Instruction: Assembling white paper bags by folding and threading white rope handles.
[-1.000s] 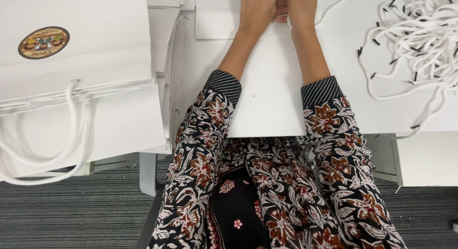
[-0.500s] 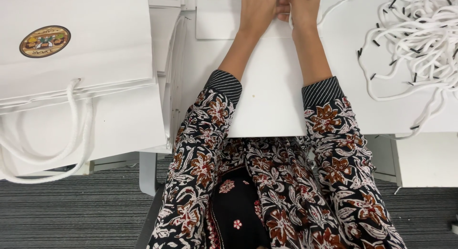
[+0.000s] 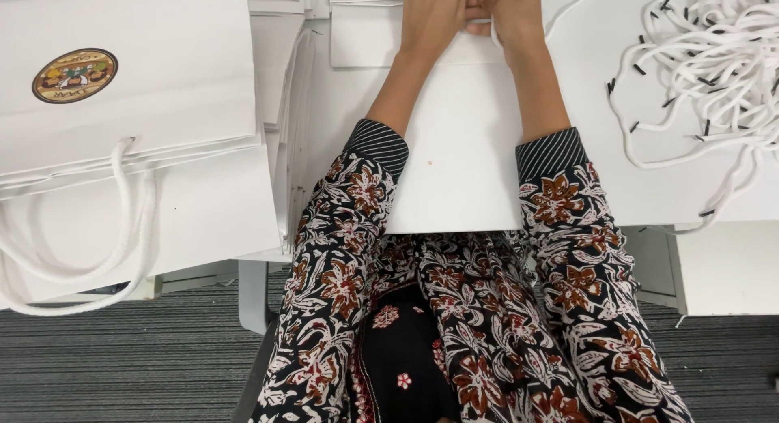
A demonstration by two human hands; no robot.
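We kept both hands, left hand (image 3: 432,17) and right hand (image 3: 510,13), close at the flat white paper bag's (image 3: 462,147) top edge; fingers' grip we couldn't tell.

Flat paper bag (image 3: 462,147) lies centre, finished bags (image 3: 122,107) stacked left, cords (image 3: 714,74) (a loose heap) right.

She wears a black garment with white and rust-brown flowers; each long sleeve (image 3: 341,220) ends in a narrow-striped cuff (image 3: 381,145).
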